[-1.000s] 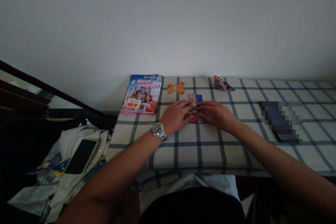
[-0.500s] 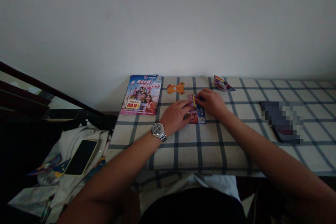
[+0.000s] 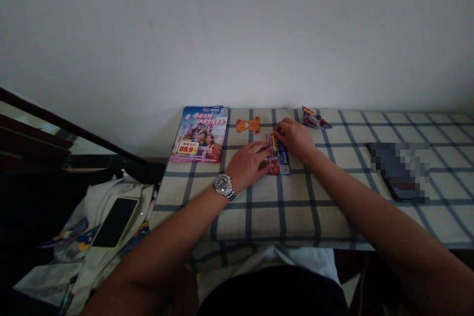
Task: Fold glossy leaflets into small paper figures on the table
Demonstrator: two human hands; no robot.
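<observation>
A folded flyer (image 3: pixel 284 158), with a red-purple part on the left and a blue part bearing a QR code on the right, lies on the checked cloth between my hands. My left hand (image 3: pixel 247 164), wearing a metal watch (image 3: pixel 223 185), rests on the flyer's left edge with its fingers stretched out and apart. At the flyer's top edge, my right hand (image 3: pixel 294 138) has its thumb and fingertips pinched together on the paper. The fingers partly cover the print.
A stack of flyers (image 3: pixel 200 133) lies at left, beside a bear-shaped cutout (image 3: pixel 248 125). Near the wall stands a folded paper piece (image 3: pixel 316 118). A dark, partly blurred phone (image 3: pixel 392 173) lies at right. Another phone (image 3: pixel 115 222) rests on white fabric at lower left.
My right hand has shifted slightly up and to the left along the folded flyer's top edge, uncovering more of its blue part. My left hand has stayed nearly still.
</observation>
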